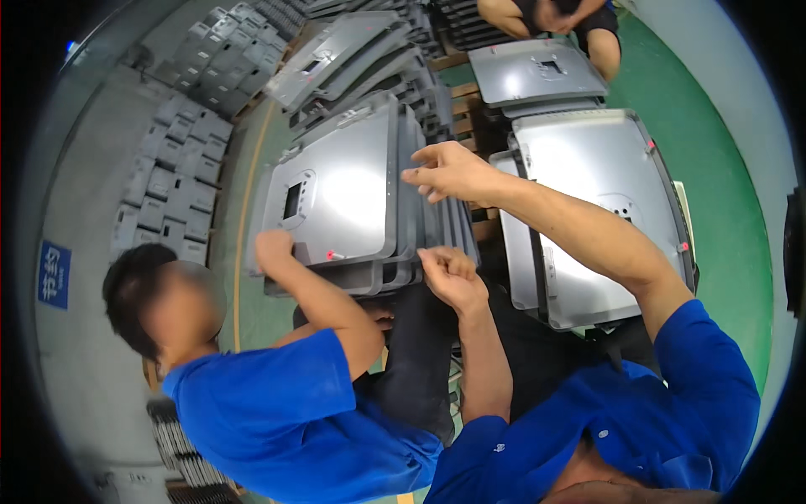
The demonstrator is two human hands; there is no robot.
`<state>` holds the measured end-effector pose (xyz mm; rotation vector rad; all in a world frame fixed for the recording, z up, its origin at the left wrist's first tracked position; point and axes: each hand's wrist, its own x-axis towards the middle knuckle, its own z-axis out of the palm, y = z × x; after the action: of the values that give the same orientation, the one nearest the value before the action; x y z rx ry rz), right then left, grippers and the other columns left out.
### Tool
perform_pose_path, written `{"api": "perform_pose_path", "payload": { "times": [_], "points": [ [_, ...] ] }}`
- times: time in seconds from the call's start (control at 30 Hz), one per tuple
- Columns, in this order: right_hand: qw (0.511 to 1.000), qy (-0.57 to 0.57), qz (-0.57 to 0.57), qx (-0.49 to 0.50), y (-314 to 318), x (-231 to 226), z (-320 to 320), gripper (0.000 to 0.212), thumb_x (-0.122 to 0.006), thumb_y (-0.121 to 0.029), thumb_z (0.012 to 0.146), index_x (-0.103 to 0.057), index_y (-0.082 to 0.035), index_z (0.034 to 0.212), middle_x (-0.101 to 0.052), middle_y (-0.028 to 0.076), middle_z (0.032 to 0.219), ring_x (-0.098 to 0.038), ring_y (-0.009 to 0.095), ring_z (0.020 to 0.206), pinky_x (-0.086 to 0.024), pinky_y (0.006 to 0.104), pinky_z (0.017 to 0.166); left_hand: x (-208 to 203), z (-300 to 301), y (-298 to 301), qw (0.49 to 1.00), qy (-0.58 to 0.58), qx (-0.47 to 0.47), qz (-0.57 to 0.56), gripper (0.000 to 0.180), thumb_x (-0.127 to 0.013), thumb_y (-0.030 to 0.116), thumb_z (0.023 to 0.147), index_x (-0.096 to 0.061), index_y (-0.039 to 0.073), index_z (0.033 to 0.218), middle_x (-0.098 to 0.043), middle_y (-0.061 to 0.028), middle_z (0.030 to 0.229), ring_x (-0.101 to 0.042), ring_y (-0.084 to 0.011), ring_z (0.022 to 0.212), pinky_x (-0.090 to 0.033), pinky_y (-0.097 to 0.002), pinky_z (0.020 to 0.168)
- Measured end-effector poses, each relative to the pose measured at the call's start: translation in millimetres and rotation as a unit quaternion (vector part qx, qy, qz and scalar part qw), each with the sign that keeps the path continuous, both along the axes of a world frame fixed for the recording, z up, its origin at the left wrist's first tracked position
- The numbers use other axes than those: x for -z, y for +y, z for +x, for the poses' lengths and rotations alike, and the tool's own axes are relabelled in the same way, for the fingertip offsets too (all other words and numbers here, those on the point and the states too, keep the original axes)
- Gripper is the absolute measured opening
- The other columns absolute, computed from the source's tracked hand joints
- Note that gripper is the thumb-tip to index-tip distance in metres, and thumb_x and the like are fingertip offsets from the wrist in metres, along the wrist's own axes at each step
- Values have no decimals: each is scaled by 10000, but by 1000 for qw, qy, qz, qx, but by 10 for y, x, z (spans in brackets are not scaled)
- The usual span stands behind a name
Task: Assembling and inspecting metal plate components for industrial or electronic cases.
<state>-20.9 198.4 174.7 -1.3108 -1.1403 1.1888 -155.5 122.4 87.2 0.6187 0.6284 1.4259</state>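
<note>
A stack of grey metal panels [353, 181] stands left of centre, the top one with a rectangular cut-out and a red plug near its lower edge. My right hand [453, 172] reaches across to the stack's right edge, fingers stretched and apart, nothing seen in them. Lower down, my left hand [454, 277] is by the stack's near right corner, its fingers curled in; what they grip, if anything, is hidden. Under my right forearm lies another stack of silver panels [588, 168] with red plugs along its right side.
A co-worker in a blue shirt [285, 420] sits close on my left, one hand [274, 249] at the left stack. Another person [579, 13] squats behind a further panel stack [537, 71]. Leaning panels [353, 59] stand at the back; grey boxes [172, 168] line the left.
</note>
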Motion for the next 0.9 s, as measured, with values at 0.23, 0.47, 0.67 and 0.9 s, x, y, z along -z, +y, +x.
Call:
{"api": "perform_pose_path", "payload": {
  "times": [0.23,0.47,0.67,0.9],
  "points": [
    [999,-20,-31,6,221,-132,-261,760,-740,-375,832,-488,227,1221,-661,200,853,-669,212,674,-559,310,604,-29,-432,-334,994,37,-89,56,384,-432,403,1034,-547,51,932,-250,58,555,-217,-42,438,-175,-204,375],
    [988,-117,-65,74,354,-142,-454,419,-758,-323,779,-646,78,727,-656,175,664,-666,268,576,-556,356,621,-387,-702,-280,989,42,-128,67,323,-425,308,1048,-529,3,1058,-263,58,555,-219,-27,451,-172,-195,383],
    [982,-142,-63,108,416,-66,-634,334,-715,-245,777,-653,81,738,-678,207,703,-710,290,708,-564,374,722,-450,-836,-227,981,88,-162,56,434,-436,385,1033,-503,-8,1203,-225,64,555,-196,-33,444,-155,-209,375],
    [977,-153,-81,121,550,-171,-700,212,-607,-67,767,-650,118,862,-692,273,884,-718,332,679,-589,380,623,-554,-1148,-51,982,112,-150,9,530,-464,386,1022,-444,-2,1384,-231,64,574,-213,-49,441,-168,-219,372]
  ]
}}
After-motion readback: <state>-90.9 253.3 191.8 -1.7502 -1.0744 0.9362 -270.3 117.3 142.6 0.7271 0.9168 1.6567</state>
